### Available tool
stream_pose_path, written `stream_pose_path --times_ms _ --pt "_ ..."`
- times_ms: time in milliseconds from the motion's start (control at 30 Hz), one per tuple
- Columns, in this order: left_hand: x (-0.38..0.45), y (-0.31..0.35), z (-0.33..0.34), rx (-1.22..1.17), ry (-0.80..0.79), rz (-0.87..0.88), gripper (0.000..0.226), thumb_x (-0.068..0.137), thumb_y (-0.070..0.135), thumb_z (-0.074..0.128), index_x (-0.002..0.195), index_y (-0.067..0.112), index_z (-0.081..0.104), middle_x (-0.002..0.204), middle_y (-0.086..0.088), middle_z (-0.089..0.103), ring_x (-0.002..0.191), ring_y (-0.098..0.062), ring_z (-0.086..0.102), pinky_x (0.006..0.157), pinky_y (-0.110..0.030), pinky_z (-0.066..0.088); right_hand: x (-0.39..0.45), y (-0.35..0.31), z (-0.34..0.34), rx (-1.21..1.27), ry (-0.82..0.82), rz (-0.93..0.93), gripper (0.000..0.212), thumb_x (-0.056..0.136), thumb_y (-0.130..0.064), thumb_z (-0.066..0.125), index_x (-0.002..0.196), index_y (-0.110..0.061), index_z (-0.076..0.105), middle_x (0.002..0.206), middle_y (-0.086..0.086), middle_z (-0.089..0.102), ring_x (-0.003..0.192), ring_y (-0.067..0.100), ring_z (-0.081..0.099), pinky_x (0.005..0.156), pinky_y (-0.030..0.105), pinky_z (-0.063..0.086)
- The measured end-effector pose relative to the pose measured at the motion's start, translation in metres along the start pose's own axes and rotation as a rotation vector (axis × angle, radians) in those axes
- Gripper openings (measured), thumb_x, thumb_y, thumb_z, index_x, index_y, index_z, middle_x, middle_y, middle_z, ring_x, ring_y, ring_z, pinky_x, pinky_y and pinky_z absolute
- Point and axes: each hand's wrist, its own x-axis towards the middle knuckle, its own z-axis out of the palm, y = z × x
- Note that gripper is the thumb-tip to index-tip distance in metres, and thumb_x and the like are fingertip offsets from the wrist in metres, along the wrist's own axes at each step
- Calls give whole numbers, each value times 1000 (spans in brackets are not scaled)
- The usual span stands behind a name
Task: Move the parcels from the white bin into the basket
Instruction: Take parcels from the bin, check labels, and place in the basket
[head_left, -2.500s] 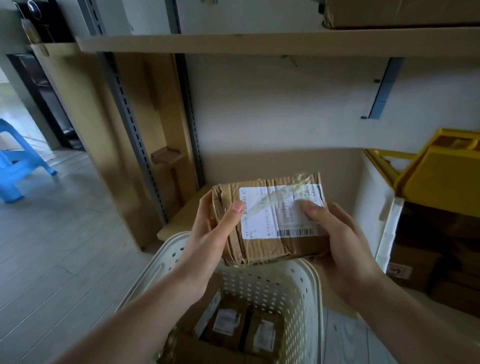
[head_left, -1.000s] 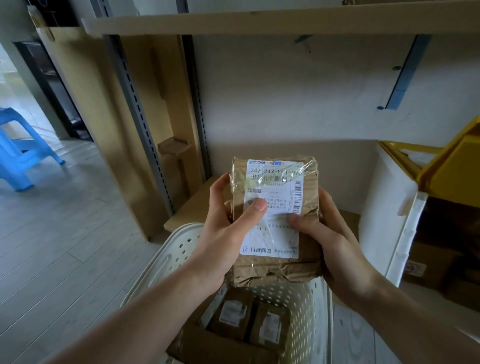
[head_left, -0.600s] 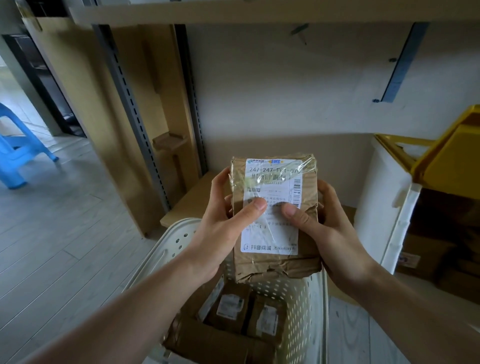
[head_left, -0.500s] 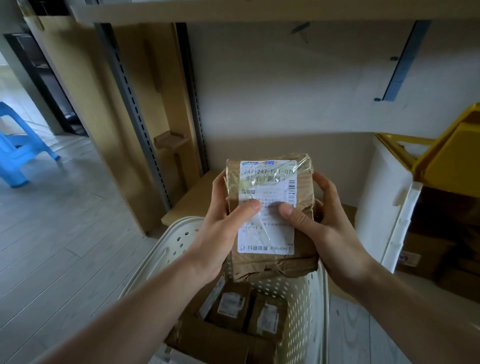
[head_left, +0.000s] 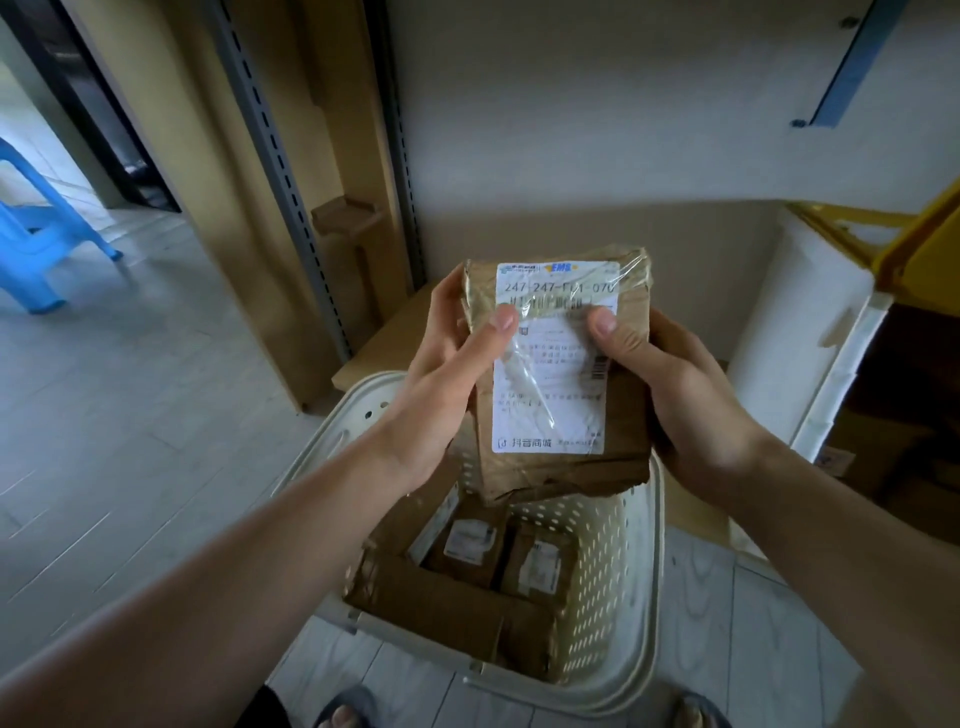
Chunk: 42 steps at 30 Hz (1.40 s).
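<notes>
parcel (head_left: 561, 374) nearer since before – both hands' grip pinches it; basket (head_left: 636, 571) below, white bin (head_left: 800, 332) right.

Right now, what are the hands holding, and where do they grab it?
A brown taped parcel, held by both hands: the left hand grips its left edge, the right hand its right edge, thumbs on the label.

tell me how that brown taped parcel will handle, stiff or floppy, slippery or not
The parcel probably holds its shape: it stands upright between the left hand and right hand without sagging. Its glossy tape looks somewhat slippery under the thumbs. The crumpled, torn bottom edge suggests soft wrapping that may dent.
</notes>
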Motion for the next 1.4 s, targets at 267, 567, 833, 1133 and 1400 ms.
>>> stream_pose_path --times_ms 267,567,833,1133,1400 --pt "4 1 -20 -49 29 -35 47 91 27 62 134 18 47 122 -3 73 117 -25 69 104 -46 54 16 14 0 -86 -57 40 62 84 -45 76 138 -19 60 128 2 73 116 22 72 102 45 54" --pt "9 -28 -40 -2 -92 -254 56 100 41 54 149 24 31 127 -8 69 112 -25 71 90 -36 61 27 43 -1 -415 -40 188 72 63 -61 81 126 -30 64 111 -11 77 95 2 75 67 20 58" --pt "20 -71 -44 274 -123 -535 32 108 42 39 122 17 54 113 -5 67 106 -22 67 96 -45 55 34 90 3 -488 22 492 47 80 -62 75 109 -25 68 100 -4 77 90 15 73 71 38 59" --pt "30 -110 -44 573 -139 -629 42 107 45 40 107 9 62 111 -14 69 102 -29 69 94 -50 58 41 145 7 -509 144 687 62 76 -69 75 111 -19 66 110 4 74 102 28 69 85 52 61" --pt "32 -126 -58 684 -272 -747 60 99 62 42 129 14 62 134 -12 63 123 -30 61 109 -53 47 49 183 17 -343 242 843 60 74 -57 86 105 -9 66 108 14 69 101 40 66 82 61 59"
